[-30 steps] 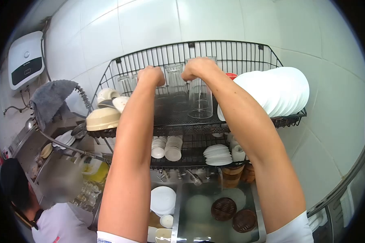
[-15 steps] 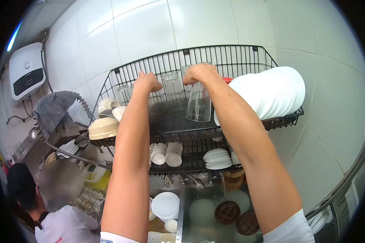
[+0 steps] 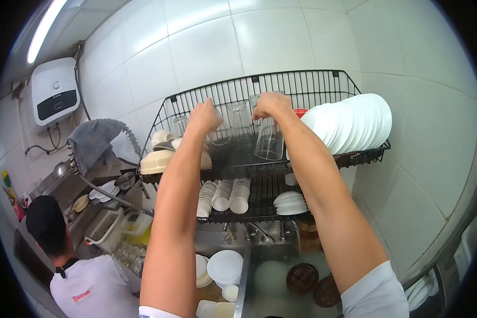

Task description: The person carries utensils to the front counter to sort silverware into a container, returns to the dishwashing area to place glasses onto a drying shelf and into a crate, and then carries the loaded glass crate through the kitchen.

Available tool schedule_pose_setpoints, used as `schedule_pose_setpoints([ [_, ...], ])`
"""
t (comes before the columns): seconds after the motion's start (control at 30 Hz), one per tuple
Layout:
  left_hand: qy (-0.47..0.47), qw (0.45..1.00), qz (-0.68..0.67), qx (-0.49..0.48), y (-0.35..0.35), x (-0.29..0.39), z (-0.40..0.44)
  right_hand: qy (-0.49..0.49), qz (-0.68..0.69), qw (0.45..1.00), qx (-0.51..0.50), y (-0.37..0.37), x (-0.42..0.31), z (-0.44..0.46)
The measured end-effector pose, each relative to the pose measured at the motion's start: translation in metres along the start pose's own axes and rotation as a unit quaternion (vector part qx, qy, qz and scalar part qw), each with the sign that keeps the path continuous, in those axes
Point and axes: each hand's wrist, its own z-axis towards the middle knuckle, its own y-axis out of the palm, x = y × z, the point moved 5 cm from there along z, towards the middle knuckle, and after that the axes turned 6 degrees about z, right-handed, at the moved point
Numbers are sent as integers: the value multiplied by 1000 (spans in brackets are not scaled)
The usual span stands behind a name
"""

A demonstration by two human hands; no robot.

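Below the right hand, a tall glass sits mouth down, slightly tilted; thumb and fingers pinch its upper end, presumably because the base offers an easy grip and spares the rim; below and just right of the left hand, a second glass, also tilted; that hand's fingers curl out of sight, so cannot tell whether they press on it; between the hands, a middle glass stands inverted in the wire rack (for drainage, I judge); right of the right hand, white plates lean on edge, likely to shed water.
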Motion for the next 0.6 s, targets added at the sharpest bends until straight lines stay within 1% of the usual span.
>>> schedule_pose_setpoints([
  [0.07, 10, 998, 8, 64, -25, 0, -10, -13, 10, 1000, 6, -5, -2, -13],
  [0.1, 6, 998, 11, 68, -39, -1, -14, -21, 16, 1000, 12, -11, -5, -20],
  [0.17, 0, 997, 17, 77, -71, -2, -20, -14, 15, 998, 56, -21, -8, -30],
  [0.27, 20, 992, 3, 125, -126, -1, -40, -25, 4, 991, 134, -49, -12, -44],
  [0.3, 28, 990, -2, 137, -146, 0, -49, -33, 0, 987, 160, -64, -18, -56],
  [0.33, 33, 986, -8, 162, -165, -1, -58, -60, 2, 985, 161, -82, -23, -67],
  [0.4, 46, 977, -23, 206, -199, 0, -73, -68, -10, 972, 227, -118, -34, -87],
  [0.5, 57, 949, -56, 305, -242, 1, -101, -85, -25, 942, 323, -172, -49, -125],
  [0.6, 93, 917, -84, 379, -282, 5, -141, -107, -68, 910, 395, -225, -67, -200],
])
